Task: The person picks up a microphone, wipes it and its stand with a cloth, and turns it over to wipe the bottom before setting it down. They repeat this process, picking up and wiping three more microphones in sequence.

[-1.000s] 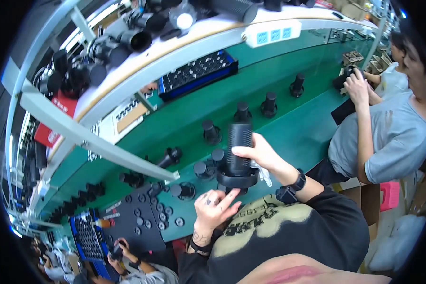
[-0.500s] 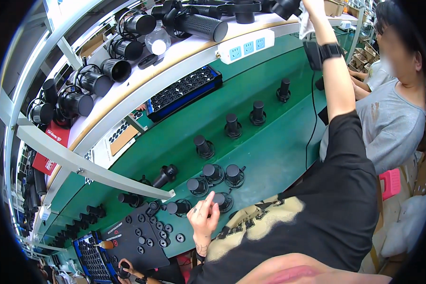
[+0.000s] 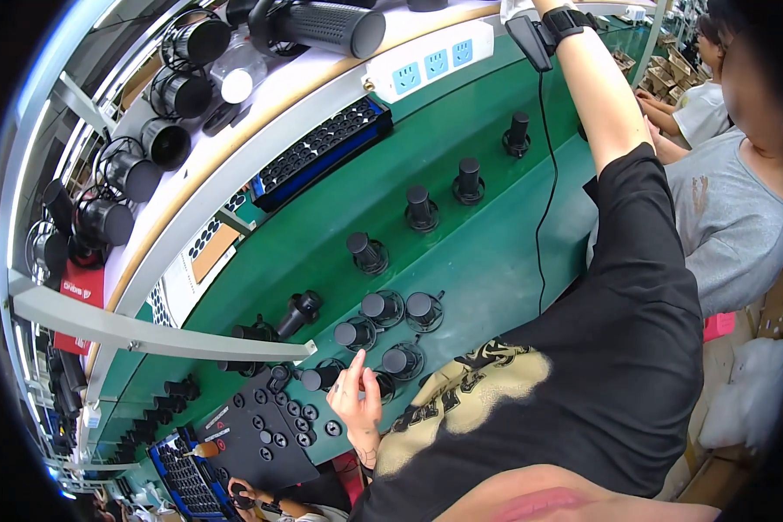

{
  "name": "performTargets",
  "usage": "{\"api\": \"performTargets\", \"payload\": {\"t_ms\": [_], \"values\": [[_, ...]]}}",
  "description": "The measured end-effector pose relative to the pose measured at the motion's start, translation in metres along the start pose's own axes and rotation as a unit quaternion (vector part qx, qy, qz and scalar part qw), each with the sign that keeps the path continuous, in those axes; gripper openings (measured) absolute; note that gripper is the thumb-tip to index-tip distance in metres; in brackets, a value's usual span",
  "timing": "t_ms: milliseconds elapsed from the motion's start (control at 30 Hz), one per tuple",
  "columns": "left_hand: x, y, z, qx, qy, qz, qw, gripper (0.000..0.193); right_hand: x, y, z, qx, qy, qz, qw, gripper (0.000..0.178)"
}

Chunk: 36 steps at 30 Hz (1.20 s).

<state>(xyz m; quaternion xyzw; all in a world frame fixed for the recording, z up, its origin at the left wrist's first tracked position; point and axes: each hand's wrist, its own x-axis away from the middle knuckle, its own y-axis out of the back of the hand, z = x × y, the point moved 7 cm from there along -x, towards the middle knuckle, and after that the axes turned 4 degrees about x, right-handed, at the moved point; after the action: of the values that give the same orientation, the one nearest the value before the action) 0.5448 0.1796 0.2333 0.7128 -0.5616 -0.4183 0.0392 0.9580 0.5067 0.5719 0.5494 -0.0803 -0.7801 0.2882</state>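
Observation:
My left hand (image 3: 354, 402) is over the green bench by the standing black microphones, index finger stretched out and thumb apart; it appears to hold nothing. Just beyond its fingertip stands a black microphone (image 3: 354, 334) in a round mount, with another microphone (image 3: 403, 359) to its right. My right arm reaches up to the white shelf. Only a sliver of my right hand (image 3: 519, 9), in something white, shows at the top edge; its fingers and anything in them are cut off. A black band with a box and a cable (image 3: 531, 43) is on that wrist.
A shelf (image 3: 261, 91) with black microphones and a white power strip (image 3: 431, 61) runs above the bench. A grey metal bar (image 3: 157, 326) crosses at left. Co-workers are at right; another person's hand (image 3: 242, 494) is at lower left near a dark mat (image 3: 261, 435) with round parts.
My right hand has gone up and left, mostly out of the picture, with the black thing it held. The whole view has shifted a little. My left hand keeps its pose by the microphones.

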Motion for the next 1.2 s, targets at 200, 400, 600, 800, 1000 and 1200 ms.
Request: {"api": "performTargets", "payload": {"t_ms": [200,400,600,800,1000,1200], "values": [[-0.015,-0.018,0.002,-0.007,-0.005,0.037,0.999,0.033,0.027,0.0,-0.005,-0.292,-0.086,0.232,0.924,0.051],[-0.028,-0.03,0.019,-0.041,0.027,0.066,0.997,0.029,0.095,0.034,-0.081,-0.029,-0.024,-0.263,0.964,0.058],[-0.039,-0.039,0.028,-0.035,0.098,0.057,0.993,0.027,0.274,-0.135,-0.309,0.027,-0.324,-0.001,0.946,0.065],[-0.054,-0.056,0.033,-0.053,0.166,0.119,0.977,0.026,0.303,-0.251,-0.408,0.2,-0.327,0.173,0.907,0.088],[-0.071,-0.075,0.034,-0.063,0.16,0.176,0.969,0.026,0.31,-0.286,-0.421,0.095,-0.214,0.269,0.934,0.075],[-0.078,-0.096,0.026,0.002,0.18,0.209,0.961,0.026,0.326,-0.148,-0.302,0.07,-0.303,0.119,0.943,0.053]]}}
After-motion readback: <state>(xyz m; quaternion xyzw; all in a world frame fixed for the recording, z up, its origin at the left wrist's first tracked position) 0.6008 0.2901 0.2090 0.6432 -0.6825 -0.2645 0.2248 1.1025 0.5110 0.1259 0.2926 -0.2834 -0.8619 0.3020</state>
